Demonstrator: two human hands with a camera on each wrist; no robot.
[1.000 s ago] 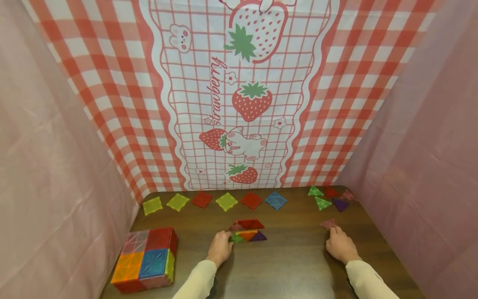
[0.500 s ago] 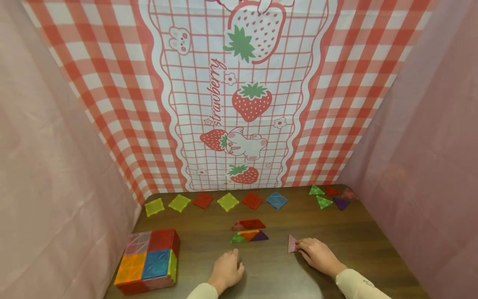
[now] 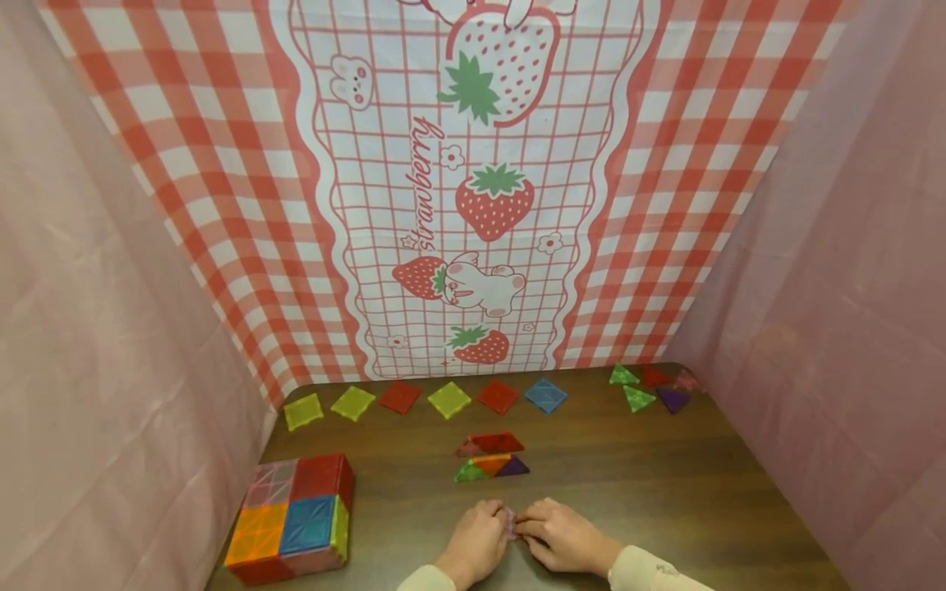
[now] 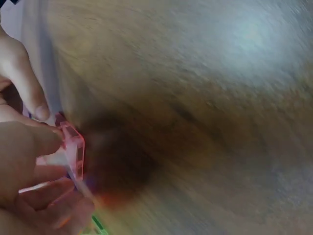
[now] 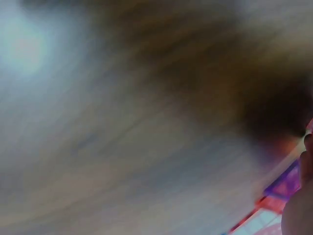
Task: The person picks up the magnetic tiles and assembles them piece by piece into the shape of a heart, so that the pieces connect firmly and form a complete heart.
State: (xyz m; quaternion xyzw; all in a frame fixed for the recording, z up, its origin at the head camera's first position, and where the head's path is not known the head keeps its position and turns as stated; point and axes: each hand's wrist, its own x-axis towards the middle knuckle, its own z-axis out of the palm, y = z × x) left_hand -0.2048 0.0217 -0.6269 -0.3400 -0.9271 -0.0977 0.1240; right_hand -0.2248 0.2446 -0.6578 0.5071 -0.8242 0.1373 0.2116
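Observation:
A pink translucent magnetic tile [image 3: 511,524] is held between both hands near the table's front. My left hand [image 3: 476,542] pinches it from the left; my right hand [image 3: 565,538] grips its right side. Fingers cover much of it, but a pink edge [image 4: 74,149] shows in the left wrist view. Just beyond the hands stands a strip of green, orange and purple triangle tiles [image 3: 492,467]. Behind that is a strip of red and pink triangles [image 3: 491,444]. At the right wrist view's edge a purple tile [image 5: 284,182] shows.
On the left sits a block of stacked square tiles [image 3: 306,521]. Along the back edge runs a row of yellow, red and blue square tiles [image 3: 449,400]. Several loose triangles [image 3: 639,399] lie at the back right. Curtains enclose the table [image 3: 636,468] on three sides.
My right hand has brought the pink tile from the right side to the front middle. My left hand has left the tile strip, moved nearer, and taken hold of the pink tile.

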